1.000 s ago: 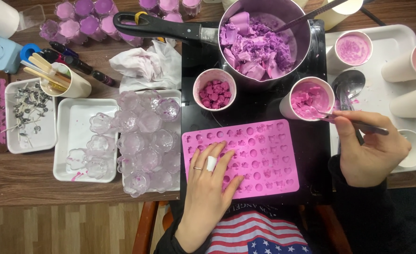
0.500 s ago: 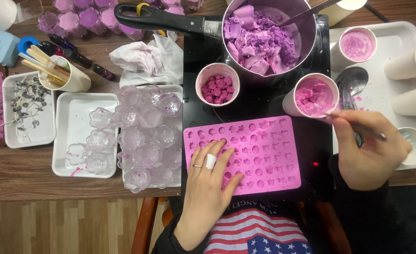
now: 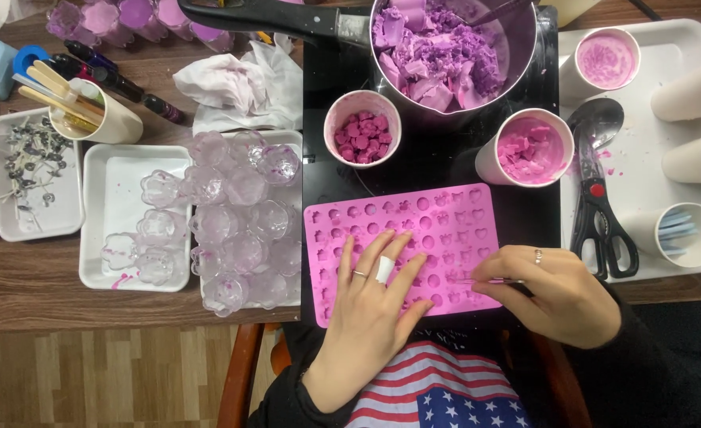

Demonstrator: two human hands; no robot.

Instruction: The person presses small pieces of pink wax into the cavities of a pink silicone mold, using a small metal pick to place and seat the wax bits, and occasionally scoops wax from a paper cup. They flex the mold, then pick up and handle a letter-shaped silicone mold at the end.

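Note:
A pink silicone mould (image 3: 437,222) with many small shaped cavities lies on a black hob (image 3: 429,166). My left hand (image 3: 370,305) rests flat on its lower left part, fingers spread, a white bandage on the middle finger. My right hand (image 3: 552,289) pinches thin metal tweezers (image 3: 485,280), whose tip touches a cavity at the mould's lower right. Behind the mould stand a cup of dark pink wax bits (image 3: 362,131) and a cup of lighter pink wax pieces (image 3: 529,150).
A saucepan of purple wax chunks (image 3: 445,47) sits at the hob's back, handle pointing left. Clear flower-shaped holders (image 3: 243,222) fill trays on the left. A white tray (image 3: 643,174) on the right holds scissors (image 3: 600,222), a spoon and paper cups.
My right hand has come down from the lighter pink cup to the mould's lower right with the tweezers. The scissors beneath it are now uncovered. My left hand stayed on the mould.

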